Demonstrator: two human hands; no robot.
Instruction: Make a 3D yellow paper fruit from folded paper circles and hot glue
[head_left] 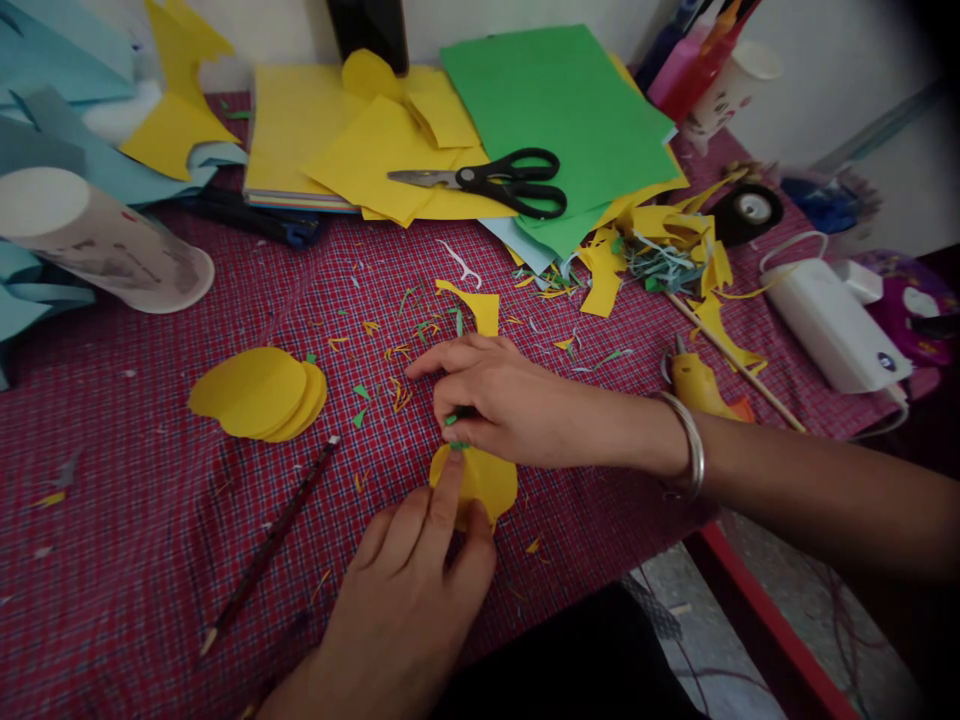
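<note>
Near the table's front edge, a yellow paper cutout [491, 485] with a rounded outline lies under my hands. My left hand [412, 560] holds it down, index fingertip pressed at its top and thumb at its lower edge. My right hand [491, 400] pinches a small green paper piece [451, 421] at the cutout's upper edge, its fingers hiding most of that piece. Left of my hands sits a small stack of similar yellow paper cutouts [251, 392]. A dark pencil [270, 540] lies slantwise on the checked cloth, left of my left hand.
Black-handled scissors [480, 180] rest on yellow and green paper sheets [555, 120] at the back. A paper cup [97, 240] lies tipped at left. On the right are a yellow glue gun [697, 380], a wooden stick [739, 365] and a white box [836, 325]. Paper scraps litter the cloth.
</note>
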